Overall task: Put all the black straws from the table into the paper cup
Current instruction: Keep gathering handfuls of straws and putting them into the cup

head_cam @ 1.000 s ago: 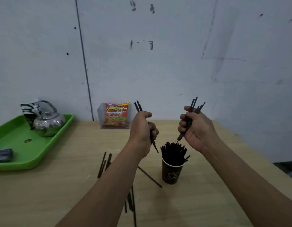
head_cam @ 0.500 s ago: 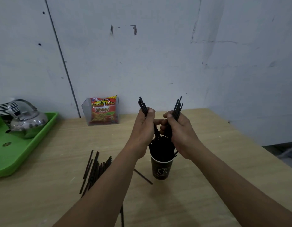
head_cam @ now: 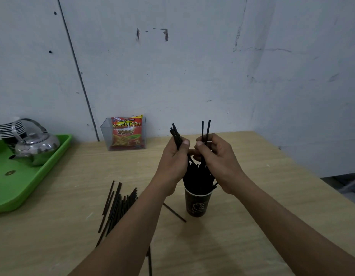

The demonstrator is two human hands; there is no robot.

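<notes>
The left hand [head_cam: 175,156] has its fingers curled tight around a small bunch of black straws [head_cam: 176,136], the thumb pressing them from the near side; their upper ends fan out above the fist. The right hand [head_cam: 216,156] pinches two or three straws in the same manner, held almost upright. Both hands sit just above the paper cup [head_cam: 198,203], knuckles nearly touching, and the lower ends of the held straws reach down among those already standing in the cup. The cup is packed and stands on the wooden table [head_cam: 272,176].

A loose pile of straws [head_cam: 117,204] lies on the table left of the cup, partly under the left forearm, and a single straw [head_cam: 174,213] rests beside the cup's base. The task is judged well short of done.

Risks: the crowded cup may refuse new straws, so ends could catch and spill over the rim. Downward pressure from both hands could tip the light cup. The left forearm may sweep the pile.
</notes>
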